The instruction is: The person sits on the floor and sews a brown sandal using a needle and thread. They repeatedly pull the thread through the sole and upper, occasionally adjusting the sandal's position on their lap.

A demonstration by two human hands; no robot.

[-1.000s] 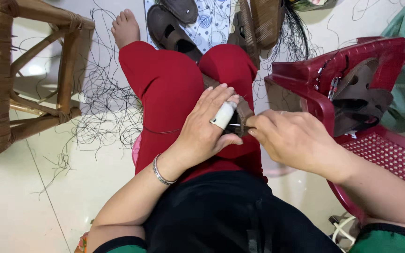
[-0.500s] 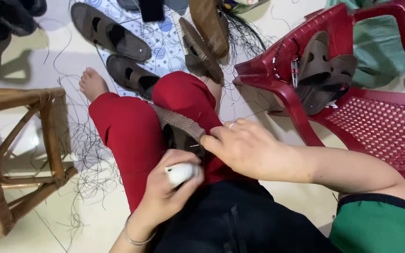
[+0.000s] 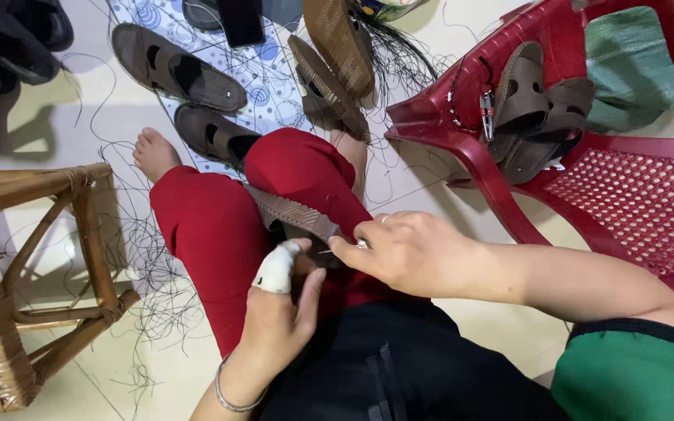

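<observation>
Head view, read from the left edge: a woven cane stool (image 3: 17,296) stands on the floor, with loose black thread (image 3: 150,273) strewn across the tiles beside it. Just right of that, at lower centre, the left hand (image 3: 278,312) rises with a white wrapping on one finger (image 3: 277,267) and a thin bangle (image 3: 232,394) at the wrist; its grip is loosely curled, thumb and fingers propping the near end of a brown sandal sole (image 3: 294,214) from below. The sole lies on the red-trousered lap at the middle of the frame, its long axis running from upper left down to lower right, so its lower end points straight into both hands. Right of centre, the right hand (image 3: 407,253) is nearest that end, its fingertips pinched tight on something thin and metallic (probably a needle, too small to be sure) touching the sole's edge. Further right, a red plastic chair (image 3: 462,148) holds more brown sandals (image 3: 539,117), and other sandals lie on a patterned mat (image 3: 267,74) at the top.
</observation>
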